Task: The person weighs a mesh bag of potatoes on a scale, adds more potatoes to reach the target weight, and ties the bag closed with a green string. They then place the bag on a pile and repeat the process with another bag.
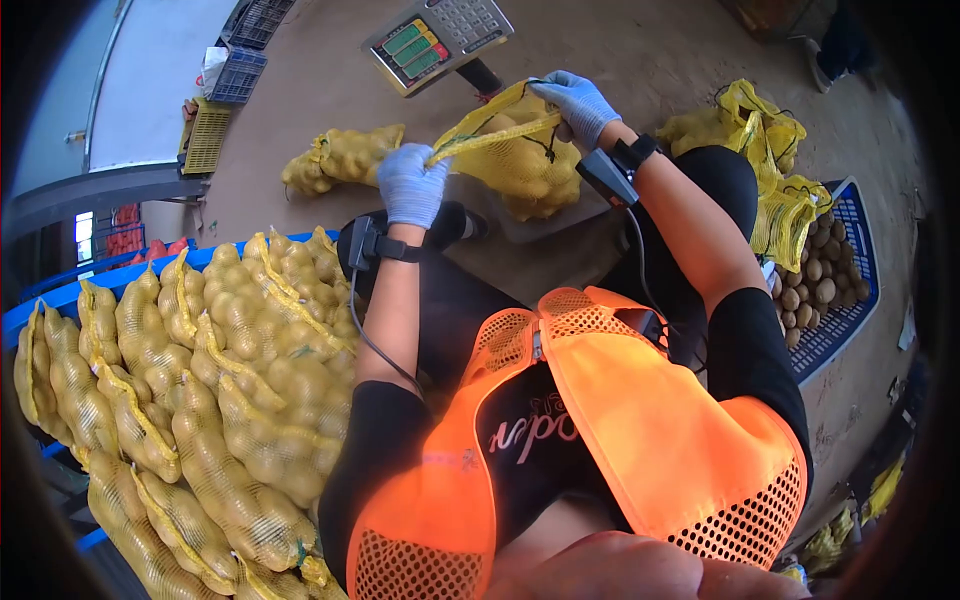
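A yellow mesh bag (520, 170) with potatoes in it sits on the platform of a digital scale (560, 222), its mouth pulled wide. My left hand (412, 185), in a pale glove, is closed on the left end of the bag's rim. At the rim's right end, my gloved right hand (578, 103) grips the mesh near a dark drawstring. The rim is stretched taut between the two hands. Parts of the fingers are hidden behind the mesh. Just beyond the bag stands the scale's display and keypad (438, 42).
Filled potato bags (190, 390) are heaped on a blue-framed rack at left. Another filled bag (345, 158) lies beyond my left hand. More yellow bags (740, 130) stand at right, beside a blue crate (852, 310) of loose potatoes. Plastic crates (235, 75) are stacked at upper left.
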